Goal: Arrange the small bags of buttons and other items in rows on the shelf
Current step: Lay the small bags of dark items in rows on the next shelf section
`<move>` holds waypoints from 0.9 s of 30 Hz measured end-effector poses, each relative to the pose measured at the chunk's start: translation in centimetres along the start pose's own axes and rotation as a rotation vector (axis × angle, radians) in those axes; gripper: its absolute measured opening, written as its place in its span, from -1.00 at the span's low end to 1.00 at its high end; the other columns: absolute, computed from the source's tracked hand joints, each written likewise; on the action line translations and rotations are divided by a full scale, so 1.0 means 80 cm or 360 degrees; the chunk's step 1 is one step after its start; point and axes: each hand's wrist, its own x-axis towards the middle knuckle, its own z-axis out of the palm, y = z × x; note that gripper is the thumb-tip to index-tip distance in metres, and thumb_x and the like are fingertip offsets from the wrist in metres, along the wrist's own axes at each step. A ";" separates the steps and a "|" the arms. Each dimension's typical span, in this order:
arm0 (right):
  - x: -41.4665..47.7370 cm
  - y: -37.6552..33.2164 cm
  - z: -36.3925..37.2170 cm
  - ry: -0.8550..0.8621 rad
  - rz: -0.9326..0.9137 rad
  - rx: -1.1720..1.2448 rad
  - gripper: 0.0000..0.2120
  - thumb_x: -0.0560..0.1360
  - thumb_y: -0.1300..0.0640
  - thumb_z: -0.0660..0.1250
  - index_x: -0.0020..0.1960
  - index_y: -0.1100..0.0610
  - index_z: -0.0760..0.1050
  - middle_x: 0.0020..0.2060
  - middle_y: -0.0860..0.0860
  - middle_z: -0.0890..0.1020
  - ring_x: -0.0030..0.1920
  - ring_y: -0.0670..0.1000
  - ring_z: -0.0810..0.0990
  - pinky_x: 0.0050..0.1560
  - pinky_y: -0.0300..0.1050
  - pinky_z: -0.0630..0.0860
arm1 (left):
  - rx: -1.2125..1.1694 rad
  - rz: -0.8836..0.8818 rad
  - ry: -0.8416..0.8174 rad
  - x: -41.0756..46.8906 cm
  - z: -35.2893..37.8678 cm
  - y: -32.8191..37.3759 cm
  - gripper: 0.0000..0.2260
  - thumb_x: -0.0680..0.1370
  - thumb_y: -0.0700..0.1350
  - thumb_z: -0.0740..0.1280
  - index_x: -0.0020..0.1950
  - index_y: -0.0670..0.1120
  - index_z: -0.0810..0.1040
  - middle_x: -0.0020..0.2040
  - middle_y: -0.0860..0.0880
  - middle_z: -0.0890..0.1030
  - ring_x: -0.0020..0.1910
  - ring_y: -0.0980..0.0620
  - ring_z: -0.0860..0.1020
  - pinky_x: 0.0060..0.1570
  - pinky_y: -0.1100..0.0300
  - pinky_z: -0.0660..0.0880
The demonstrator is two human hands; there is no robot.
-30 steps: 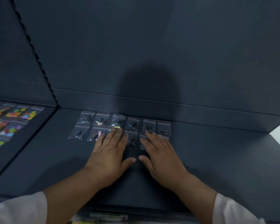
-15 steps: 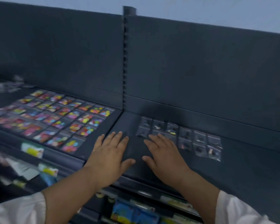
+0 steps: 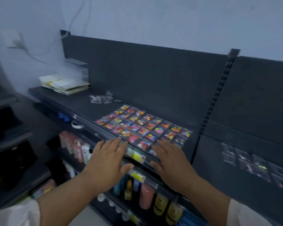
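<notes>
Head camera looks down on both hands, and neither one holds anything. The left hand is flat with its fingers straight, over the front lip of the shelf. The right hand is just as flat, with its fingertips at the front row of the colourful button bags. The blur hides whether they touch.

Now the score. That bright block looks finished: several tidy rows, bag beside bag, running from the front edge towards the back panel. On the next shelf section to the right, past the slotted upright, the dark bags lie in what look like two neat rows. That's a second patch laid out, with bare shelf around it.

What's left? At the back, left of the colourful block, sits a loose heap of clear bags, jumbled and in no row at all. I'd call this well past halfway, with that heap as the remaining job.

Beyond the heap lies a stack of paper packets, and bottles hang on the rack below.
</notes>
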 end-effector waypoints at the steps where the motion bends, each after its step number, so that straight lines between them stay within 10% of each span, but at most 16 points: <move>1: 0.011 -0.015 0.000 -0.0005 -0.0021 0.0009 -0.48 0.61 -0.15 0.02 0.52 -0.03 0.03 0.53 -0.08 0.01 0.51 -0.03 -0.07 0.47 -0.08 -0.14 | -0.0002 -0.0020 0.0000 -0.005 -0.003 -0.018 -0.11 0.30 0.40 -0.31 0.55 0.01 0.02 0.55 -0.02 0.06 0.52 -0.02 0.04 0.45 -0.01 -0.07; 27: 0.420 -0.066 0.035 0.0036 -0.0354 0.0055 -0.44 0.58 -0.11 0.12 0.51 0.04 0.10 0.52 0.01 0.11 0.50 -0.01 0.06 0.45 -0.10 -0.01 | 0.0146 -0.0472 0.0088 0.201 -0.008 -0.296 -0.34 0.54 0.30 0.05 0.54 0.04 -0.02 0.55 0.01 0.05 0.51 0.06 0.06 0.45 0.12 -0.01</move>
